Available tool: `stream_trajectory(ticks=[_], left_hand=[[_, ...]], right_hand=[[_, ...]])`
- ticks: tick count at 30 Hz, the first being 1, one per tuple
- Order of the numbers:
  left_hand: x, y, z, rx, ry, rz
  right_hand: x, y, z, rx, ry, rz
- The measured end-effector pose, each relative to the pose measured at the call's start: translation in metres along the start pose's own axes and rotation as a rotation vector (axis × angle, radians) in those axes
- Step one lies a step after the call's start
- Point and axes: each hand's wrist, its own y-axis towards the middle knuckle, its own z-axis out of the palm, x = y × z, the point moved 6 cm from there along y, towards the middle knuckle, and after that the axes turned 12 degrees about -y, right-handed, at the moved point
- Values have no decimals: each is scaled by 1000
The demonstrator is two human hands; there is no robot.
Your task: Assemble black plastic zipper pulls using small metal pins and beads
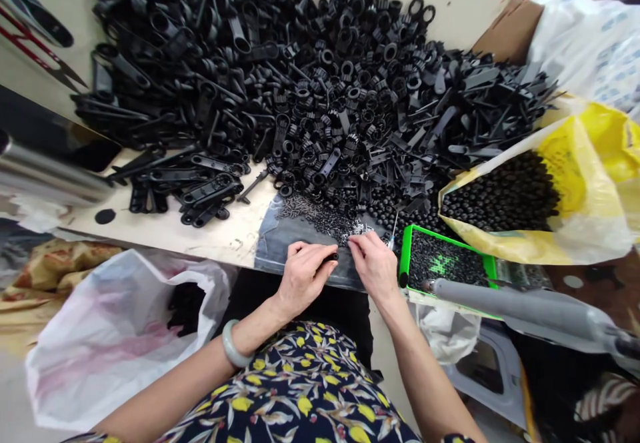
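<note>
My left hand point(305, 273) is closed round a small black plastic part point(332, 256), whose round end shows between thumb and fingers. Just to its right, my right hand point(374, 263) has thumb and fingertips pinched together at the near edge of a little heap of silvery pins point(361, 228). Whether a pin is between those fingertips is too small to tell. Under both hands lies a dark cloth mat point(273, 243), with tiny dark pieces point(313, 215) spread over its far part. A thin pointed tool point(393, 233) lies beside my right hand.
A large heap of black plastic parts point(320, 96) covers the table's back. Right of my hands are a green tray point(406, 246) of small pieces, a grey metal arm point(520, 306) and a yellow-white bag point(590, 196). A white sack point(100, 336) hangs open at left.
</note>
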Motion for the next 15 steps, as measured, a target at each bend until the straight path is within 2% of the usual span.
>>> stream_trajectory(ticks=[4,8,12,15], left_hand=[[-1,0,1,12,10,2],[-2,2,0,-7,-9,-5],[0,4,0,-1,-40,-28],[1,6,-1,7,-53,-51]], right_hand=[[1,-1,-2,-10,-35,-63],[-8,-3,-1,17,-6,-20],[-15,-9,-5,20,254,88],[-7,-15,-9,2,525,114]])
